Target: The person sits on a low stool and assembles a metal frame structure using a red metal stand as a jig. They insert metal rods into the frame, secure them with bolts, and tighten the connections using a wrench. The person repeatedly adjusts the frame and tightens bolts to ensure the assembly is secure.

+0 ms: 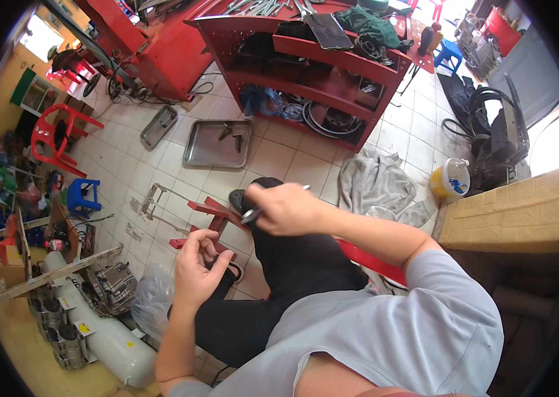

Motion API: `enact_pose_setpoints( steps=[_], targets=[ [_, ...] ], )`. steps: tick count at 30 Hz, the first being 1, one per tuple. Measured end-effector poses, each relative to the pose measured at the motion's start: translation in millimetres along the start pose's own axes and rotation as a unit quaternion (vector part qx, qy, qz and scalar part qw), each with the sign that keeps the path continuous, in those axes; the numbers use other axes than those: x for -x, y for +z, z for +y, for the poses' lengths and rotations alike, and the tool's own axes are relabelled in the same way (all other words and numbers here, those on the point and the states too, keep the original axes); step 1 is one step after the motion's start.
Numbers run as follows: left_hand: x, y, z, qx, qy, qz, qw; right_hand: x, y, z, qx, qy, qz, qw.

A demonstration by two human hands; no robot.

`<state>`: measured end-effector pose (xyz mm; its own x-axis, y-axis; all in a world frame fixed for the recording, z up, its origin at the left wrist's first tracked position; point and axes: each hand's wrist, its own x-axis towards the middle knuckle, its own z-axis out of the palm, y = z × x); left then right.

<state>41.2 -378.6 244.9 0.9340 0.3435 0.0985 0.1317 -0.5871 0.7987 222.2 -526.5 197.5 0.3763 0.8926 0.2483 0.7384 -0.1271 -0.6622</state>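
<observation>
My right hand [284,210] is closed round a shiny metal wrench [250,216], whose ends show on either side of the fist. It is held above my dark-trousered knee. Lower and to the left, my left hand [198,270] is raised with its fingers loosely curled and the thumb apart; I see nothing held in it. Beyond and between the hands, a red metal stand [212,210] rests on the tiled floor, next to my dark shoe [237,197]. A shallow metal tray [193,159] farther off carries a few small metal parts [239,142].
A red tool cart [319,59] stands ahead, loaded with tools. A smaller tray [159,128], a blue stool [83,196] and a red chair [44,135] are at left. On the right lie a grey cloth [375,185] and a yellow-white bucket [450,178]. A white cylinder tank [117,347] is lower left.
</observation>
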Motion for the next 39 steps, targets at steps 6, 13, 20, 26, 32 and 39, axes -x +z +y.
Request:
enact_pose_setpoints(
  steps=[6, 13, 20, 26, 32, 39],
  targets=[
    [28, 45, -77, 0.197, -0.136, 0.153, 0.959, -45, 110, -14, -0.023, -0.169, -0.058, 0.984],
    [67, 26, -198, 0.072, -0.223, 0.191, 0.953, -88, 231, -6, -0.01, -0.225, -0.085, 0.971],
    [50, 52, -275, 0.044, -0.274, 0.078, 0.958, -91, 279, 50, 0.152, -0.134, -0.182, 0.962],
    [31, 57, -298, 0.026, -0.271, -0.038, 0.961, -105, 271, 54, 0.214, -0.139, -0.302, 0.918],
    [28, 81, -296, 0.084, -0.273, -0.06, 0.956, -97, 270, 67, 0.14, -0.085, -0.382, 0.91],
    [25, 65, -278, 0.069, -0.33, -0.131, 0.932, -213, 208, 140, 0.121, 0.097, -0.318, 0.935]
  ],
)
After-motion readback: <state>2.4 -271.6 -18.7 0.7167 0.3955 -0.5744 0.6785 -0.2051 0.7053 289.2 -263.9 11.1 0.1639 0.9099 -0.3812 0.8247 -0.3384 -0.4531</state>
